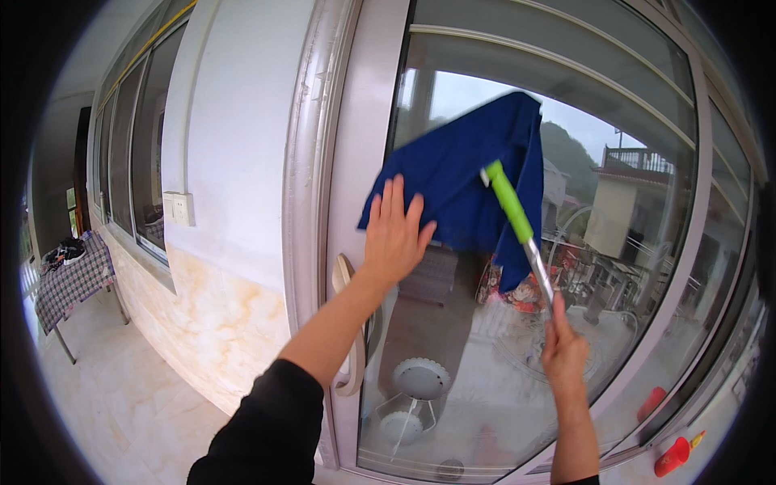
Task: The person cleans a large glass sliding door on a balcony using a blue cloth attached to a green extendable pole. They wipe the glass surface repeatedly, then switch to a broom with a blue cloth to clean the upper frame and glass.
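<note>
A dark blue cloth (461, 163) is spread against the glass pane of a sliding door (436, 315). My left hand (397, 233) lies with spread fingers on the cloth's lower left part, near the door frame. In my right hand (564, 345) is the metal pole of a tool with a green grip section (512, 203); its upper end reaches in front of the cloth. Part of the tool's head seems hidden by the cloth, so its kind cannot be told.
A curved door handle (348, 364) stands out below my left forearm. Wall sockets (179, 209) and a window are on the left, beyond them a table with a checked cloth (76, 273). On the floor at lower right lies a red container (672, 458).
</note>
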### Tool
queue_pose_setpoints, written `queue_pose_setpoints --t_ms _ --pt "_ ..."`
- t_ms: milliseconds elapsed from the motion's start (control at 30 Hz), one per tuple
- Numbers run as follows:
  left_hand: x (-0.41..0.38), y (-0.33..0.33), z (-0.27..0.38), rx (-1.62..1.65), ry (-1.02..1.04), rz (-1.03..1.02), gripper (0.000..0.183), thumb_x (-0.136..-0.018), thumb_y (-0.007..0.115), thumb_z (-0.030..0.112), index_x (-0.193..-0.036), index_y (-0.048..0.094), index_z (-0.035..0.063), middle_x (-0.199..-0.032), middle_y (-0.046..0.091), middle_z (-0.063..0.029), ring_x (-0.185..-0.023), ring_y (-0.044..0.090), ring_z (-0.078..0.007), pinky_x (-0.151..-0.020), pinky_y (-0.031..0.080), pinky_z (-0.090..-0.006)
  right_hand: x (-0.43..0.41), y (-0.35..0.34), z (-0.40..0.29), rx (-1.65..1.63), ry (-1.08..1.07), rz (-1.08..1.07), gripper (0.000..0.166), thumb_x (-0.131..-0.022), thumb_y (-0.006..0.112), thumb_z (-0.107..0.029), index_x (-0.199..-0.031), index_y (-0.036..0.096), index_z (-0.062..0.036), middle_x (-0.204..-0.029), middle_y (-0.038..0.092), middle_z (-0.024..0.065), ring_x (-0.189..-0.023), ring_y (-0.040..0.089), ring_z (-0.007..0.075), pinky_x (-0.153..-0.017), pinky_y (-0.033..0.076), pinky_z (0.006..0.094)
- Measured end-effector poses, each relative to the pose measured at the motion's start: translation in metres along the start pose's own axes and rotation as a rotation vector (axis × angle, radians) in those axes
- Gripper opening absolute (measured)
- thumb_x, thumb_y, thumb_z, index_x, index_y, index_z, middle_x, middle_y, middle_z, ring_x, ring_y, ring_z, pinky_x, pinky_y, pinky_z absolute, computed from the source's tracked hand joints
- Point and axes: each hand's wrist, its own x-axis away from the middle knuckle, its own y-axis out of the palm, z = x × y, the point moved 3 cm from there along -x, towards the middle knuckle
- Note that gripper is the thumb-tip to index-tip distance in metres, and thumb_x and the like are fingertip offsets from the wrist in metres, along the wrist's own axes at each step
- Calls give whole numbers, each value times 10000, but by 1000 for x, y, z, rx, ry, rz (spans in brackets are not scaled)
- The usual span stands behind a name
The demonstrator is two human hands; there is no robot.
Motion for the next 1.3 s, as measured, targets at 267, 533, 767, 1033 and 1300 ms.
queue_pose_setpoints --t_ms 267,533,767,1033,1300 --pt "217 -6 40 182 -99 -489 502 -786 634 306 -1179 491 28 -1390 238 -347 -1268 300 -482 -1011 316 -487 211 35 -20 116 126 -213 520 -814 627 -151 -1309 487 -224 -578 509 107 -450 525 300 -413 418 416" --pt "330 -2 62 486 -500 -554 616 -823 603 329 -1326 375 55 -1370 287 -322 -1251 321 -458 -1016 287 -493 319 36 -46 -85 247 -344 499 -795 646 -127 -1271 522 -212 -585 518 84 -478 526 306 -432 421 401" --pt "223 2 60 355 -588 -195 540 -922 490 362 -1376 369 94 -1263 326 -304 -1126 384 -438 -974 318 -436 223 39 -31 -148 181 -215 501 -819 630 -154 -1287 505 -285 -565 482 72 -431 491 279 -411 403 382" --pt "192 62 161 51 -487 -128 556 -852 590 405 -1305 486 100 -1094 415 -260 -995 404 -385 -861 341 -449 200 5 107 -129 120 -241 517 -808 637 -144 -1289 500 -276 -567 469 71 -424 483 261 -398 399 380" --pt "215 104 338 202 -220 -279 544 -696 726 297 -1211 583 195 -1021 423 -199 -973 392 -360 -814 294 -451 355 -30 229 -305 367 -152 452 -806 633 -77 -1244 530 -118 -608 529 97 -475 532 291 -421 432 374"
